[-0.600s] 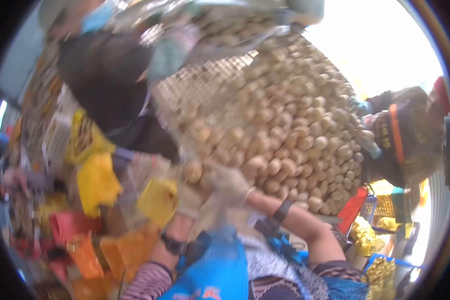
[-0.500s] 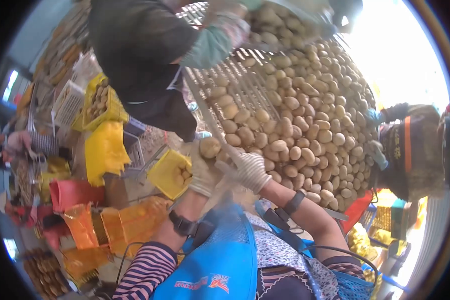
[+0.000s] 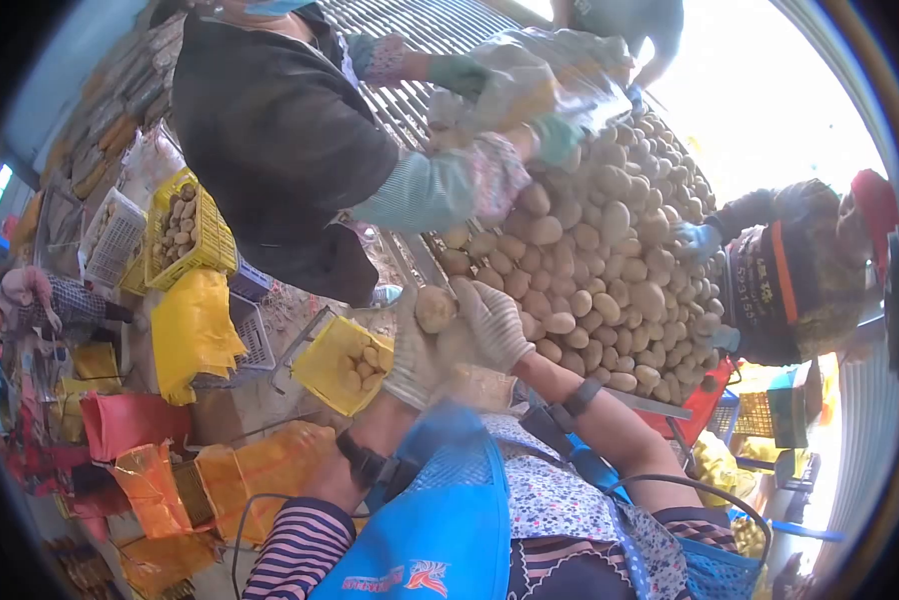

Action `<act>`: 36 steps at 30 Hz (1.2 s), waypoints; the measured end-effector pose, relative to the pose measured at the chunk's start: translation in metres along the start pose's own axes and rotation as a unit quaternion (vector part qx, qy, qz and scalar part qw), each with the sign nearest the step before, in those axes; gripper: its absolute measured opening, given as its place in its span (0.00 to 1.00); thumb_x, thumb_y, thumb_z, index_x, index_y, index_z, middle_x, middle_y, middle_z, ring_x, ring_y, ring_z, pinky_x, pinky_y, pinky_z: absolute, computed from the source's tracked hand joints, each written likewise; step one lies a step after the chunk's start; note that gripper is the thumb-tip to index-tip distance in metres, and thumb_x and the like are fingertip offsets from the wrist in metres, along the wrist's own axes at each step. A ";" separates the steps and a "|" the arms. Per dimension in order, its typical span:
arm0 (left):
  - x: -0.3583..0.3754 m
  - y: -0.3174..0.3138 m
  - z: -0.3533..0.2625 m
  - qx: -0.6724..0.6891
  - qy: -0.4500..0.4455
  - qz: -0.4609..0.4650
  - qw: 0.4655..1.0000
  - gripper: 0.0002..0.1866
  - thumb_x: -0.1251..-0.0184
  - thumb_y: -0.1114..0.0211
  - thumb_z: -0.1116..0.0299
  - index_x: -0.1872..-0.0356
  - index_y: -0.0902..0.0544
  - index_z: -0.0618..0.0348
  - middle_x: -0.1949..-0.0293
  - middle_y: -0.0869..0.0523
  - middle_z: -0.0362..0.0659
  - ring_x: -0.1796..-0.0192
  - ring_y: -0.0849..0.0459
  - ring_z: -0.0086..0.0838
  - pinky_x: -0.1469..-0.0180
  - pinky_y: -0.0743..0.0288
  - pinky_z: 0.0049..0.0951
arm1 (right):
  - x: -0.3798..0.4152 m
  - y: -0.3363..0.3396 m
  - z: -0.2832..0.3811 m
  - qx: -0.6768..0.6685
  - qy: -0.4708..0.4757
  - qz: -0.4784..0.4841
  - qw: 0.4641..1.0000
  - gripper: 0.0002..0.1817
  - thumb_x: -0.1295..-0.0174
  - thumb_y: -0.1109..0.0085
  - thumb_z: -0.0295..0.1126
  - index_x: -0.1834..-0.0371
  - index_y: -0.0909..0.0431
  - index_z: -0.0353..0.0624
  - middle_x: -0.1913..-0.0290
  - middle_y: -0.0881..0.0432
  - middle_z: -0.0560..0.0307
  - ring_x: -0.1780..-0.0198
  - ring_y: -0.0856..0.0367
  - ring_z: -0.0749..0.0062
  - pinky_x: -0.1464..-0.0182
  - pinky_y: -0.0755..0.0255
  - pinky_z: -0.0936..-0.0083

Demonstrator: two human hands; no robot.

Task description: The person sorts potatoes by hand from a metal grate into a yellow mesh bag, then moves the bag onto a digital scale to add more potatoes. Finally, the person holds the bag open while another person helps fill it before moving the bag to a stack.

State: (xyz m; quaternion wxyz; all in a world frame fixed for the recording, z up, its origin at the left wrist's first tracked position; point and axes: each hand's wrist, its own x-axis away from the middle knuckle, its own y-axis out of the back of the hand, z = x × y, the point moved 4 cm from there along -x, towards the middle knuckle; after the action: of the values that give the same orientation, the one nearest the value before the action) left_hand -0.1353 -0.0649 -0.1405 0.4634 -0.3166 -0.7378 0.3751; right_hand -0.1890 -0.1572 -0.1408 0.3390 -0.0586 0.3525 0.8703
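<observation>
My left hand (image 3: 410, 352), in a pale knitted glove, is closed round a potato (image 3: 436, 310) just outside the edge of the slatted table. Close to that potato, my right hand (image 3: 494, 326), gloved the same way, has its fingers stretched out and slightly bent. Its palm side is hidden, and I see nothing held in it. Beyond my right hand lies a large heap of potatoes (image 3: 595, 300) on the slatted table (image 3: 440, 62). Below and left of my left hand stands a yellow container (image 3: 320, 365) with several potatoes inside.
Across the table a person in a dark top (image 3: 280, 140) reaches over the heap beside a clear plastic bag (image 3: 540, 75). Another person (image 3: 800, 270) works at the right. Yellow crates (image 3: 215, 250), orange mesh bags (image 3: 265, 465) and a red bag (image 3: 135, 435) stand left.
My left hand still holds the potato, now slightly farther right. My right hand has risen beside it, its fingers turned upward. The person across has leaned back, reaching onto the heap.
</observation>
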 end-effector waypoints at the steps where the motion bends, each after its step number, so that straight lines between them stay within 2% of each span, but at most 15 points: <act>1: -0.010 0.014 0.002 -0.001 0.003 0.001 1.000 0.28 0.32 0.53 0.37 0.56 0.24 0.54 0.55 0.20 0.42 0.51 0.19 0.32 0.46 0.23 0.39 | -0.001 0.007 0.003 -0.006 0.028 0.023 0.999 0.12 0.38 0.46 0.41 0.69 0.20 0.46 0.74 0.21 0.50 0.69 0.20 0.53 0.68 0.28 0.62; 3: -0.025 0.030 -0.003 -0.011 0.010 0.098 0.995 0.30 0.34 0.52 0.36 0.53 0.24 0.56 0.52 0.20 0.43 0.49 0.20 0.33 0.44 0.24 0.40 | -0.005 0.011 0.020 -0.013 0.054 0.039 0.998 0.13 0.37 0.46 0.43 0.68 0.20 0.46 0.74 0.20 0.50 0.69 0.19 0.53 0.68 0.28 0.62; 5: -0.024 0.031 -0.003 -0.009 0.041 0.071 0.997 0.31 0.35 0.51 0.36 0.52 0.24 0.56 0.52 0.20 0.44 0.48 0.20 0.33 0.43 0.24 0.40 | -0.006 0.010 0.030 0.166 -0.012 0.067 0.984 0.15 0.36 0.48 0.45 0.68 0.19 0.46 0.73 0.20 0.50 0.70 0.19 0.52 0.67 0.27 0.61; 7: -0.026 0.033 0.001 0.001 0.076 0.039 0.996 0.32 0.36 0.50 0.35 0.51 0.24 0.56 0.51 0.20 0.44 0.46 0.20 0.34 0.42 0.24 0.40 | -0.003 -0.004 0.016 0.166 -0.012 0.053 0.985 0.16 0.35 0.49 0.45 0.67 0.19 0.46 0.73 0.20 0.50 0.70 0.19 0.52 0.67 0.27 0.59; 9: -0.036 0.051 0.002 -0.003 0.051 0.072 0.996 0.34 0.37 0.49 0.33 0.51 0.23 0.56 0.51 0.19 0.44 0.45 0.21 0.34 0.41 0.25 0.39 | 0.005 -0.012 0.010 0.149 0.009 -0.015 0.989 0.15 0.35 0.48 0.38 0.77 0.28 0.42 0.77 0.23 0.47 0.73 0.22 0.50 0.70 0.30 0.59; 13: -0.021 0.038 -0.013 0.017 0.071 -0.009 0.997 0.30 0.35 0.49 0.35 0.55 0.21 0.54 0.53 0.18 0.43 0.47 0.20 0.33 0.42 0.24 0.37 | -0.005 0.003 0.029 0.008 -0.043 0.037 0.998 0.21 0.32 0.50 0.47 0.69 0.22 0.39 0.71 0.21 0.44 0.66 0.21 0.50 0.63 0.28 0.61; 14: -0.024 0.046 -0.013 -0.006 0.040 0.012 0.999 0.27 0.34 0.48 0.37 0.58 0.21 0.53 0.56 0.18 0.42 0.50 0.19 0.31 0.44 0.23 0.35 | -0.005 0.008 0.031 0.006 -0.161 0.150 0.975 0.23 0.35 0.48 0.51 0.63 0.21 0.38 0.69 0.19 0.46 0.65 0.19 0.56 0.59 0.28 0.66; 17: -0.011 0.038 -0.018 -0.065 -0.042 -0.004 0.997 0.21 0.31 0.47 0.42 0.64 0.22 0.50 0.65 0.19 0.37 0.60 0.18 0.24 0.54 0.21 0.27 | -0.005 0.003 0.032 -0.094 -0.297 0.232 0.922 0.29 0.37 0.51 0.56 0.59 0.20 0.36 0.65 0.17 0.47 0.60 0.17 0.57 0.56 0.28 0.66; 18: -0.006 0.036 -0.021 -0.115 -0.070 -0.009 0.991 0.21 0.31 0.47 0.42 0.65 0.23 0.49 0.66 0.20 0.36 0.62 0.20 0.22 0.58 0.23 0.25 | -0.003 -0.002 0.035 -0.159 -0.355 0.220 0.894 0.27 0.38 0.49 0.53 0.57 0.22 0.35 0.70 0.20 0.53 0.69 0.20 0.66 0.65 0.27 0.70; 21: -0.002 0.037 -0.031 -0.211 -0.156 -0.009 0.965 0.20 0.30 0.46 0.42 0.67 0.24 0.48 0.69 0.22 0.33 0.67 0.23 0.18 0.65 0.27 0.22 | 0.001 0.008 0.053 -0.246 -0.427 0.261 0.830 0.23 0.36 0.49 0.49 0.53 0.26 0.38 0.73 0.23 0.55 0.77 0.24 0.73 0.77 0.31 0.74; 26: -0.011 0.034 -0.038 -0.229 -0.239 -0.010 0.944 0.20 0.32 0.44 0.43 0.65 0.23 0.50 0.68 0.21 0.34 0.65 0.21 0.20 0.62 0.24 0.23 | 0.015 -0.023 0.032 -0.364 -0.356 0.169 0.844 0.15 0.32 0.52 0.39 0.51 0.29 0.40 0.75 0.24 0.56 0.83 0.28 0.76 0.82 0.35 0.77; 28: -0.008 0.019 -0.033 -0.162 -0.195 -0.062 0.965 0.22 0.31 0.44 0.42 0.64 0.24 0.52 0.67 0.21 0.37 0.65 0.21 0.22 0.63 0.23 0.24 | 0.018 -0.020 0.031 -0.238 -0.231 0.065 0.941 0.15 0.32 0.52 0.38 0.49 0.29 0.41 0.73 0.23 0.56 0.81 0.26 0.75 0.81 0.32 0.77; 29: -0.006 0.018 -0.028 -0.091 -0.151 -0.118 0.977 0.23 0.31 0.45 0.41 0.62 0.25 0.53 0.67 0.20 0.39 0.66 0.21 0.25 0.64 0.23 0.25 | 0.021 -0.017 0.029 -0.236 -0.234 0.064 0.941 0.15 0.32 0.52 0.38 0.49 0.29 0.41 0.73 0.23 0.56 0.81 0.26 0.75 0.81 0.32 0.77; 31: -0.011 0.025 -0.025 -0.087 -0.127 -0.063 0.986 0.24 0.32 0.45 0.40 0.60 0.25 0.54 0.65 0.20 0.40 0.64 0.19 0.26 0.61 0.21 0.27 | 0.022 -0.011 0.028 -0.382 -0.317 0.123 0.859 0.16 0.32 0.52 0.38 0.47 0.30 0.40 0.71 0.21 0.54 0.78 0.21 0.73 0.79 0.28 0.77; 36: -0.015 0.028 -0.014 -0.088 -0.050 -0.010 0.995 0.30 0.35 0.48 0.35 0.57 0.23 0.57 0.62 0.18 0.43 0.60 0.17 0.30 0.55 0.20 0.30 | 0.022 0.006 0.036 -0.396 -0.361 0.137 0.833 0.16 0.32 0.51 0.38 0.48 0.30 0.39 0.70 0.20 0.54 0.76 0.18 0.72 0.78 0.25 0.79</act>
State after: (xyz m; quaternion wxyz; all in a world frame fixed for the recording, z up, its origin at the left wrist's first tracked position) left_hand -0.1140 -0.0590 -0.1665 0.3997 -0.3293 -0.7937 0.3191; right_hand -0.2048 -0.1251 -0.1184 0.2671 0.1798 -0.1660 0.9321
